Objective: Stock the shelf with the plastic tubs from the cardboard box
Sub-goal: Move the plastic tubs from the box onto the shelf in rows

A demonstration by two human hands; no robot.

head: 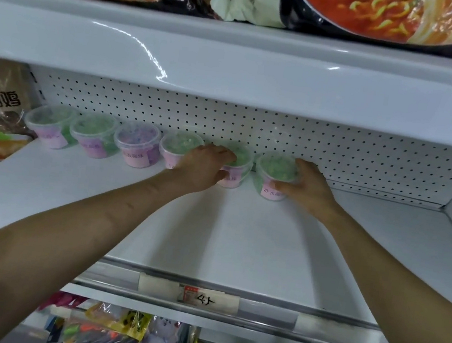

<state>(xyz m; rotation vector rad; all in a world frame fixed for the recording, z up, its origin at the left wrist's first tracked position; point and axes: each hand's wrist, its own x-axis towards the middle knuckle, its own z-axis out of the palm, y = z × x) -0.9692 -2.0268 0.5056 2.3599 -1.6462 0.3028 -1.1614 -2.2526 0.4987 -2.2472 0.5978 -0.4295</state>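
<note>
As you reach across the white metal shelf (212, 226), six clear round plastic tubs (137, 143) with pink labels line its perforated back panel (253, 123). Five hold green contents, one purple. Your left hand (205, 166) grips the fifth tub (242, 156), and your right hand (307, 185) grips the sixth tub (275, 167). The label writing is blurred; the price tag (203, 298) reads "4".

Both my arms are bare and stretched forward. The forearms enter from the two low corners and are closer together at the wrists. My left hand (205, 168) is palm down, with its fingers curved over the top of a tub (242, 156) and the thumb on its front. My right hand (307, 185) stands more on its side. Its fingers curl round the right side of the next tub (275, 167), and the thumb lies across the front.
</note>
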